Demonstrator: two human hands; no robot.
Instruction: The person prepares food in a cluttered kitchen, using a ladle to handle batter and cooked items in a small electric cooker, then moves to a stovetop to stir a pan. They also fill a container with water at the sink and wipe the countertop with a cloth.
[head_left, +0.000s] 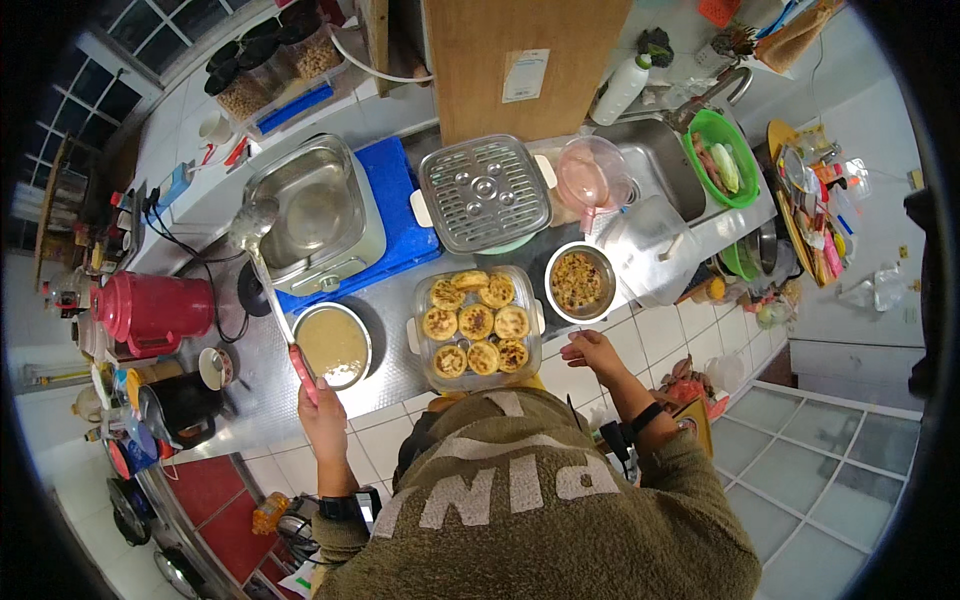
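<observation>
My left hand (322, 416) is closed on the red handle of a metal ladle (259, 244), whose bowl is raised near the wall of a rectangular steamer pot (360, 180). Below the ladle's shaft a steel bowl holds pale batter (334, 345). To the right a clear steamer tray (420, 360) holds several round browned cakes (475, 320). My right hand (592, 352) holds nothing, fingers apart and slightly curled, just below a metal bowl of chopped filling (577, 281). A slotted steamer rack (486, 191) lies beyond the tray.
A blue board (390, 176) lies under the pot. A red lidded pitcher (157, 311), black pot (180, 409) and cables (217, 300) are at the left. On the right are a pink strainer (592, 176), a clear plastic lid (649, 247), the sink (671, 176) and a green basket (739, 199) of vegetables.
</observation>
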